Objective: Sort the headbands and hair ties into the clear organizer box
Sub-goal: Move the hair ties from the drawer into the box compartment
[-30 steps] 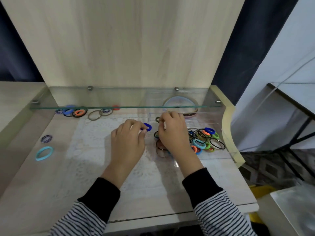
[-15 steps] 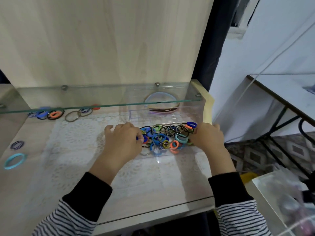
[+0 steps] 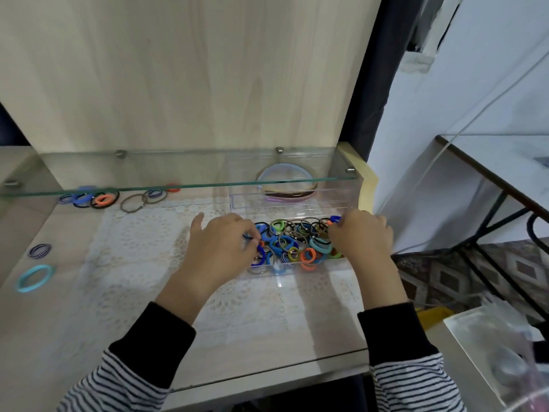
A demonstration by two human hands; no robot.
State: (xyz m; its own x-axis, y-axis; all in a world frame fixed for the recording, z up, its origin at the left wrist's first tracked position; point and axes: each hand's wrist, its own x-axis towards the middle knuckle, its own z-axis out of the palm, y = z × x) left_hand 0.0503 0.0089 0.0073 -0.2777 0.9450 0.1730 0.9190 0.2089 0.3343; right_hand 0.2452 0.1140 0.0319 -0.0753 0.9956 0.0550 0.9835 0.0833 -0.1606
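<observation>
the box [image 3: 312,270] stands on the lace mat [image 3: 133,263], at the right of the desk [image 3: 44,337], partly under the glass shelf [image 3: 178,171]. its front part is full of coloured ties [image 3: 297,242]; the back part holds headbands [image 3: 286,191]. the left hand [image 3: 219,251] is at the left end of the pile, its curled fingers pinching a blue tie [image 3: 249,235]. the right hand [image 3: 364,237] lies curled on the right end; i cannot tell if it grasps anything. loose ties [image 3: 89,199] lie well apart at the left.
</observation>
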